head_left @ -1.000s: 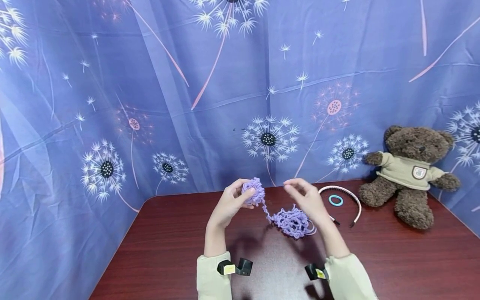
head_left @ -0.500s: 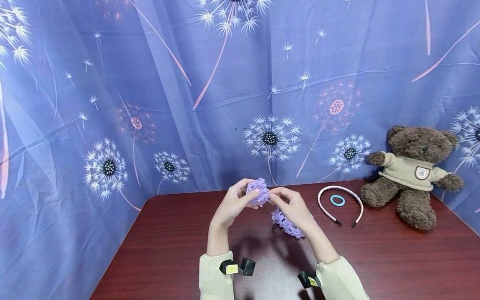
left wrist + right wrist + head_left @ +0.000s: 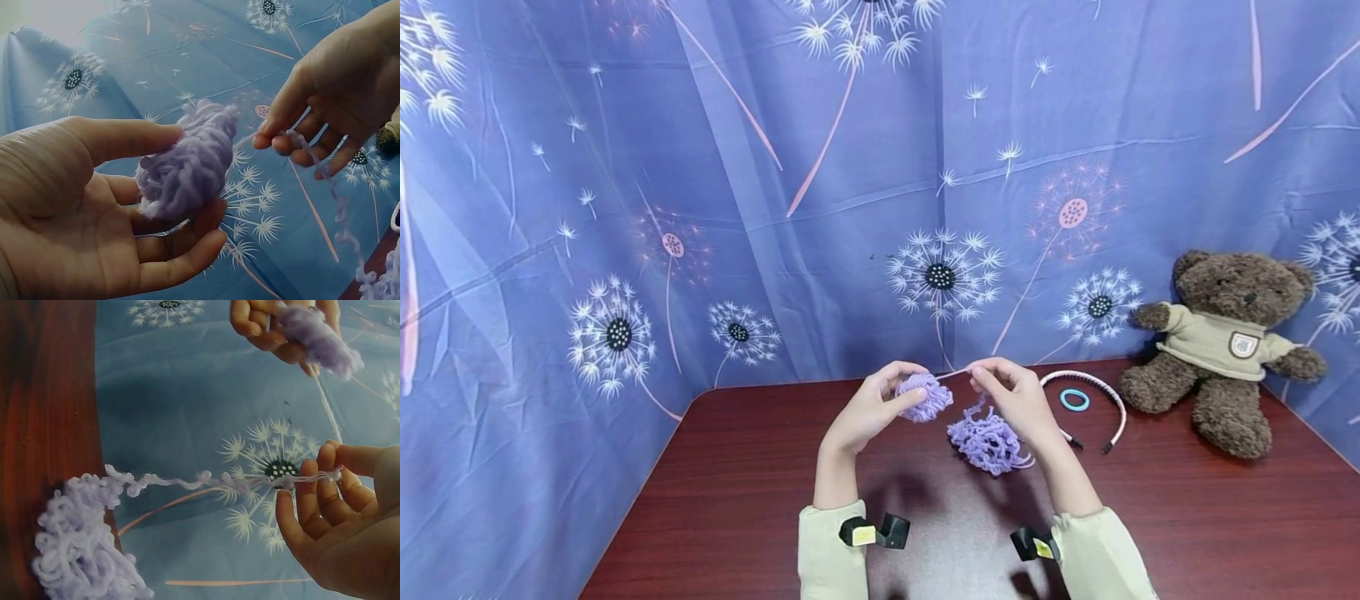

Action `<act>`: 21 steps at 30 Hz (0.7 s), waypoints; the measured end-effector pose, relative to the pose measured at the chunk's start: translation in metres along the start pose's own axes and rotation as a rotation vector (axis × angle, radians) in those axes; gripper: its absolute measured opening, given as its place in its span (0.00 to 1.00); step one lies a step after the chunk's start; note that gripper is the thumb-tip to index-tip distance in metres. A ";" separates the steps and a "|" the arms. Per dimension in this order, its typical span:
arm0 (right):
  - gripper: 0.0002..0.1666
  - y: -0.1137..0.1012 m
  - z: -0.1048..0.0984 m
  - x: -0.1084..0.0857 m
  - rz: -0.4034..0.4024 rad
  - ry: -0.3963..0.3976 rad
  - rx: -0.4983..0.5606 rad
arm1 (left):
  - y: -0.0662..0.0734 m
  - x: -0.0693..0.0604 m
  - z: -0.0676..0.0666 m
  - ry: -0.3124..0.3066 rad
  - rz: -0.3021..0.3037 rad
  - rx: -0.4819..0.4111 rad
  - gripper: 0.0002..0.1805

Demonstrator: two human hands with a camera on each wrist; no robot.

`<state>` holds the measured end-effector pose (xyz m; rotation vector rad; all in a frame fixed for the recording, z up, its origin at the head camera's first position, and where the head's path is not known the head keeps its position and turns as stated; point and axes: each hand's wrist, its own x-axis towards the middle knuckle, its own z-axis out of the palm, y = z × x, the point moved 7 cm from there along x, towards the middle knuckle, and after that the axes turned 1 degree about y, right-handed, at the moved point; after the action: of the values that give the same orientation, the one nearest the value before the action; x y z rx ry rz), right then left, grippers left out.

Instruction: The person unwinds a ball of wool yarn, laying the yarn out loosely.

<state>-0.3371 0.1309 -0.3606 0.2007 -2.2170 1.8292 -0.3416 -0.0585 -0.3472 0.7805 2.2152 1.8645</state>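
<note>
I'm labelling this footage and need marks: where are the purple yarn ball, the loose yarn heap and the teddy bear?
Purple yarn ball (image 3: pixel 189 164): left wrist view, middle of its wound side.
Loose yarn heap (image 3: pixel 82 542): right wrist view, its looped middle.
Teddy bear (image 3: pixel 1212 343): head view, its clothed belly.

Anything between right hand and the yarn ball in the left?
Nothing visible blocks it: only the purple strand, pinched in the right hand, spans the gap to the yarn ball in the left hand. The yarn pile sits on the table, outside that gap.
</note>
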 end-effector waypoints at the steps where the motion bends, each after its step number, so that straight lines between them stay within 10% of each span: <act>1: 0.17 0.000 -0.002 0.000 0.005 0.007 0.004 | 0.000 0.000 0.000 0.000 -0.003 0.007 0.18; 21: 0.13 0.000 -0.035 0.003 0.008 0.112 0.085 | -0.001 -0.004 -0.009 -0.001 0.006 -0.027 0.14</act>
<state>-0.3366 0.1655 -0.3539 0.1029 -2.0706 1.8917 -0.3420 -0.0682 -0.3472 0.7844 2.1846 1.8918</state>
